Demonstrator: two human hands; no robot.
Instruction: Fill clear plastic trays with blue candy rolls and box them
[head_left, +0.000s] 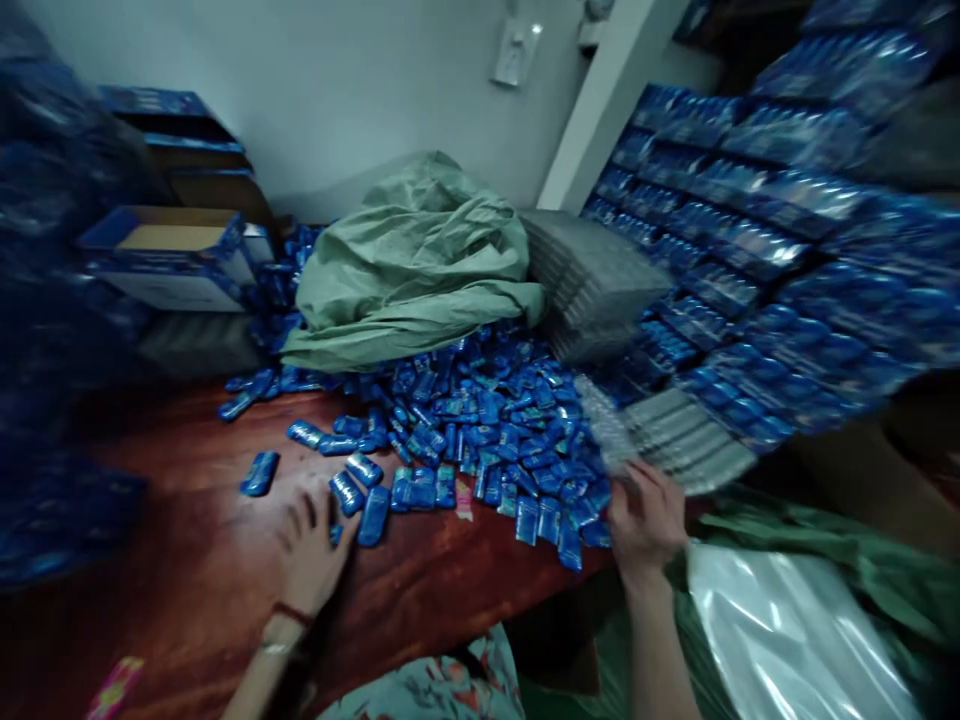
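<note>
My left hand [319, 555] lies over the wooden table with its fingers spread, a little blurred, beside a few loose small blue packets [373, 516]. One packet shows partly beneath its thumb side. A large heap of the same shiny blue packets [480, 410] spreads across the table between my hands. At the heap's right edge, the fingers of my right hand [649, 515] are closed on a translucent ridged plastic tray [602, 420], which tilts up from them. Just behind that hand lie more grey ridged trays [686, 440].
A green sack [420, 260] rests behind the heap, beside a stack of grey trays [596, 275]. Filled blue packs [787, 230] are piled high at right. An open blue box [172, 255] stands at left. Clear plastic sheets [795, 630] lie at lower right.
</note>
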